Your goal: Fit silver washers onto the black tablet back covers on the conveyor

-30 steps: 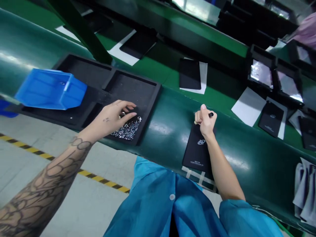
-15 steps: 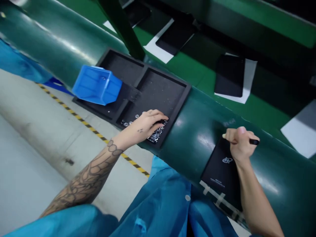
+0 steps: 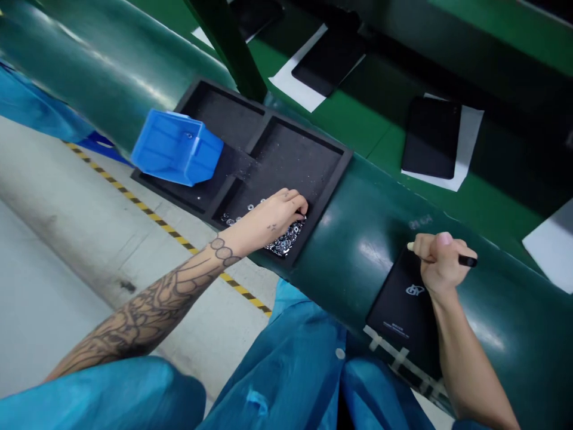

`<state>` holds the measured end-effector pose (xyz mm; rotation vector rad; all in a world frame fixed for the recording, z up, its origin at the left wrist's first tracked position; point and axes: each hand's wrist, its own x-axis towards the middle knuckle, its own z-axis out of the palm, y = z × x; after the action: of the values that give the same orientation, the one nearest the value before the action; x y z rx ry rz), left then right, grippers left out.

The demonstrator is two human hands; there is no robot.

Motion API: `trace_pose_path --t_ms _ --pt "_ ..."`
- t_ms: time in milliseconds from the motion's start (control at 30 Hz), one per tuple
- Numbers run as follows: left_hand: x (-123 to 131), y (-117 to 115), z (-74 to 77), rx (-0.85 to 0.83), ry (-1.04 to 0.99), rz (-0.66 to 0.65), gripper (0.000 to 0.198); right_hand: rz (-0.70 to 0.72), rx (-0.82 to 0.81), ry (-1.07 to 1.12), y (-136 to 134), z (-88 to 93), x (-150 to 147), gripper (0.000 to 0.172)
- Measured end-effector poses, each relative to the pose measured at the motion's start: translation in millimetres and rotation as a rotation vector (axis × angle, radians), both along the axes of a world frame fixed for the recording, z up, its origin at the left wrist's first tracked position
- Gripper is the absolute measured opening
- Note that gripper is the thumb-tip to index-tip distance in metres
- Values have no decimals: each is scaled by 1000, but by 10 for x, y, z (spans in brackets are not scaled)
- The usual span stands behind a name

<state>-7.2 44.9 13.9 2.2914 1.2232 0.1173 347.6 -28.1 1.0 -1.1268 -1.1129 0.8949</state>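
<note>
My left hand [image 3: 286, 214] is over the near right compartment of a black divided tray [image 3: 323, 221]. Its fingers are pinched together above a pile of small shiny ring-shaped parts [image 3: 285, 243]; whatever is between the fingertips is too small to tell. On the right, my right hand [image 3: 443, 263] is closed in a fist around a pen-like tool [image 3: 468, 261], its black end and pale tip sticking out on either side. That fist is above the upper end of a black tablet-like panel [image 3: 398, 304] with a silver logo, lying on the green surface. My right forearm covers part of the panel.
A blue plastic bin [image 3: 172, 149] rests tilted on the tray's left part. Beyond a green post [image 3: 233, 54], dark tablets [image 3: 432, 137] lie on white sheets [image 3: 470, 143]. Pale tape [image 3: 394, 355] marks the green surface's [image 3: 344, 263] near edge. Another person's blue sleeve [image 3: 36, 101] shows at left.
My left fingers have drawn together from a looser spread and lifted slightly off the pile. My right hand keeps its grip on the pen-like tool. The view has shifted a little.
</note>
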Motion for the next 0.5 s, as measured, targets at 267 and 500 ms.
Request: trace_pose_path --t_ms 267,500 --pt "-338 -7 -5 155 31 85 22 94 -101 2 20 -17 57 74" --pt "-12 -473 454 229 -224 311 21 -120 -104 186 -383 515 765 52"
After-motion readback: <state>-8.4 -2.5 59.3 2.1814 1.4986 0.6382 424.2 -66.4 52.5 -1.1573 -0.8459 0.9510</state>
